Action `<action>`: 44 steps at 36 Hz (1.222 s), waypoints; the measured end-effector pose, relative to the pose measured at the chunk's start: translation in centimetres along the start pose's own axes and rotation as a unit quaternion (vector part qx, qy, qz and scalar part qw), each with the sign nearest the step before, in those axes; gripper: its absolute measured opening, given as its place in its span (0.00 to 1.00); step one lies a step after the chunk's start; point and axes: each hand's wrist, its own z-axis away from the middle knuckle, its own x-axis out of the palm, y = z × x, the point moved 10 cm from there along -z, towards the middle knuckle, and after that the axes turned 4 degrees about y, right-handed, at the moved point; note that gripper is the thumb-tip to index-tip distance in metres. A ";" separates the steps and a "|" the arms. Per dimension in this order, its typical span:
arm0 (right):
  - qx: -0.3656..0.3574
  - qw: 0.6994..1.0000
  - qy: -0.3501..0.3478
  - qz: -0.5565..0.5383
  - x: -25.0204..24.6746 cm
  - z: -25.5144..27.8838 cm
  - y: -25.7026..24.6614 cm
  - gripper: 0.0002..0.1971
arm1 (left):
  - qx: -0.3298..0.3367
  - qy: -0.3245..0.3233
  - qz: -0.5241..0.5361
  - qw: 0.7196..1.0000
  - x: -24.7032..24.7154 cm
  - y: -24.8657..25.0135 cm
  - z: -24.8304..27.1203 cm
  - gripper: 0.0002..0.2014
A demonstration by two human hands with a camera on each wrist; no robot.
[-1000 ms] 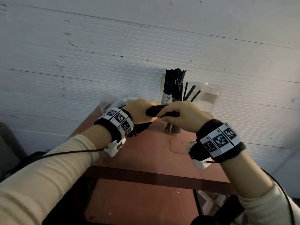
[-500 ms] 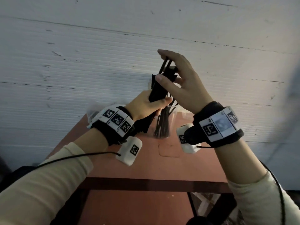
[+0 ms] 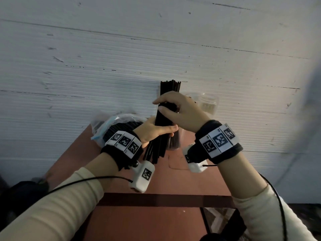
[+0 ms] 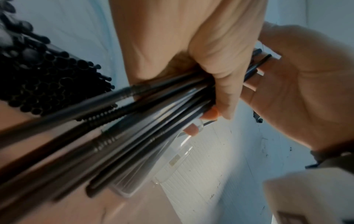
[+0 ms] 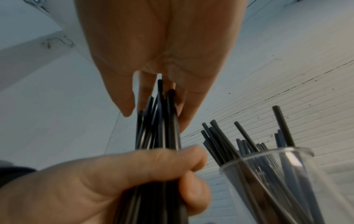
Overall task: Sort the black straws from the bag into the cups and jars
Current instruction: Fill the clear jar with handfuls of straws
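Above a reddish table [image 3: 173, 173], the left hand [image 3: 152, 131] grasps a near-upright bundle of black straws [image 3: 166, 117] low on its length, while the right hand [image 3: 180, 112] curls fingers and thumb round it higher up. A clear bag [image 3: 111, 122] of straws lies left; a clear cup [image 5: 277, 181] with straws stands right.

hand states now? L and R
Left hand: closed, gripping the straw bundle at its lower part.
Right hand: fingers curled round the same bundle higher up.
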 end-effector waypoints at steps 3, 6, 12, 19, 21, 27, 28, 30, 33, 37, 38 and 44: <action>-0.019 0.999 0.030 -0.007 -0.3 -0.2 -0.4 0.15 | -0.003 0.007 0.016 1.000 -0.2 0.1 -0.3 0.08; -0.013 0.999 0.034 -0.004 0.1 -0.4 -0.1 0.14 | -0.006 -0.001 0.000 1.000 -0.4 -0.1 -0.3 0.07; -0.030 0.999 0.036 0.016 0.8 0.1 -0.4 0.13 | -0.010 -0.021 -0.039 0.999 -0.4 -1.1 0.3 0.04; -0.005 0.999 0.049 0.004 0.8 0.0 -0.3 0.16 | -0.004 -0.024 -0.053 0.998 -0.7 -0.4 0.4 0.01; -0.003 0.999 0.049 -0.001 0.8 0.0 -0.3 0.16 | 0.002 -0.026 -0.060 0.998 -0.7 -0.2 0.5 0.02; -0.024 0.999 0.027 0.014 1.9 0.0 -0.6 0.19 | -0.027 -0.064 -0.101 0.992 -0.6 -1.1 0.8 0.05; -0.026 0.999 0.029 0.017 2.0 0.0 -0.6 0.18 | -0.037 -0.076 -0.112 0.990 -0.4 -1.6 1.0 0.05; -0.032 0.998 0.044 0.019 1.9 0.1 -0.7 0.19 | -0.070 -0.094 -0.118 0.986 -0.3 -2.9 1.4 0.04; -0.034 0.999 0.037 0.016 2.0 0.2 -0.8 0.19 | -0.125 -0.091 -0.112 0.982 -0.6 -4.8 1.9 0.10; -0.033 0.999 0.024 0.007 1.6 0.2 -1.4 0.19 | -0.127 -0.079 -0.130 0.980 -0.7 -4.4 2.3 0.17; -0.029 0.999 0.028 0.002 1.2 0.2 -1.6 0.22 | -0.113 -0.069 -0.141 0.981 -0.9 -4.0 2.2 0.18; 0.075 0.996 0.047 -0.001 -1.5 0.8 0.0 0.49 | -0.029 -0.068 -0.082 0.994 -0.7 -0.3 1.9 0.16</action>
